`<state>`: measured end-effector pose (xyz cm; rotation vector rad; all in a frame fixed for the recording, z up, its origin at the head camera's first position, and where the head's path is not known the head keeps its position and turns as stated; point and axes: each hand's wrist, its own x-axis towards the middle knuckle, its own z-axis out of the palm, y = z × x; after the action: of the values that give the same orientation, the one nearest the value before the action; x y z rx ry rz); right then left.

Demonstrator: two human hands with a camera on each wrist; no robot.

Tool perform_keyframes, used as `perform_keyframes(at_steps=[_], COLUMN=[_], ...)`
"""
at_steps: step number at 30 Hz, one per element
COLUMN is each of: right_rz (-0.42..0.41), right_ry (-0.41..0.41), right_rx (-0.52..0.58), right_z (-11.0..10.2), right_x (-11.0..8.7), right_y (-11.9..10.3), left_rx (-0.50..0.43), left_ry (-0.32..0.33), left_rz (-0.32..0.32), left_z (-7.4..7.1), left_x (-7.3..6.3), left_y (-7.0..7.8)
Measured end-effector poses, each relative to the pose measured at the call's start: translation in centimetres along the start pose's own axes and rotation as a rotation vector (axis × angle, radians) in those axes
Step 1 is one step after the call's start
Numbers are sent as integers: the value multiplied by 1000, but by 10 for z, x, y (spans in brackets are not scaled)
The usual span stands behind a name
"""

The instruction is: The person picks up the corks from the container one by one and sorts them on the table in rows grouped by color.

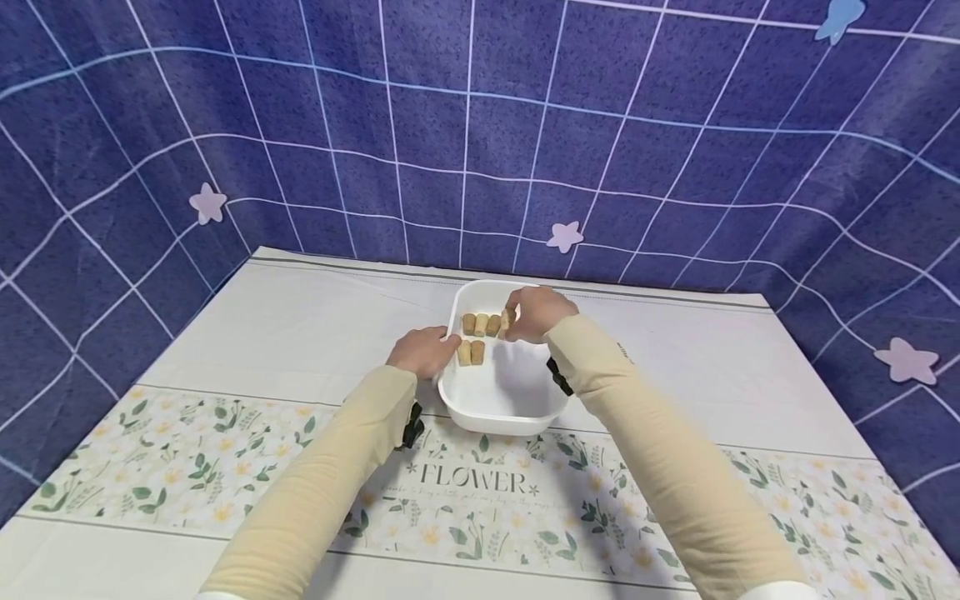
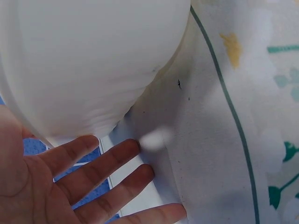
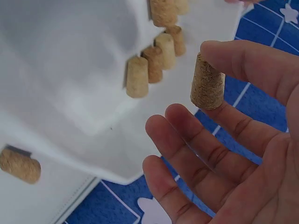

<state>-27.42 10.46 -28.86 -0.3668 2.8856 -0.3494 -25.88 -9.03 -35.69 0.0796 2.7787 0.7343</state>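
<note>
A white plastic tub [image 1: 498, 398] sits on the table with several corks in two rows at its far left side. My left hand [image 1: 423, 352] holds the tub's left wall, thumb over the rim; in the left wrist view its other fingers [image 2: 100, 175] are spread along the outside. My right hand [image 1: 538, 315] is over the tub's far right part and pinches a cork [image 3: 208, 85] by its two ends between thumb and index finger, the other fingers extended. Below it in the right wrist view is a row of corks [image 3: 137, 77], with two more corks [image 3: 163, 11] beyond.
Another cork [image 3: 20, 165] lies outside the tub on the white tablecloth; the right hand or arm hides it in the head view. A flowered band [image 1: 480, 500] with lettering crosses the cloth in front of the tub. A blue gridded curtain [image 1: 420, 125] hangs behind the table.
</note>
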Motion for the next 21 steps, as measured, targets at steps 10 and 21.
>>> perform_keyframes(at_steps=[10, 21], right_rz=[-23, -21], right_ry=[46, 73], right_rx=[11, -8], right_z=[-20, -34], right_x=[-17, -32], right_y=[19, 49], left_rx=[-18, -30], left_ry=[-5, -24], left_rz=[-15, -22], left_z=[-2, -1], left_x=[-1, 1], left_y=[1, 0])
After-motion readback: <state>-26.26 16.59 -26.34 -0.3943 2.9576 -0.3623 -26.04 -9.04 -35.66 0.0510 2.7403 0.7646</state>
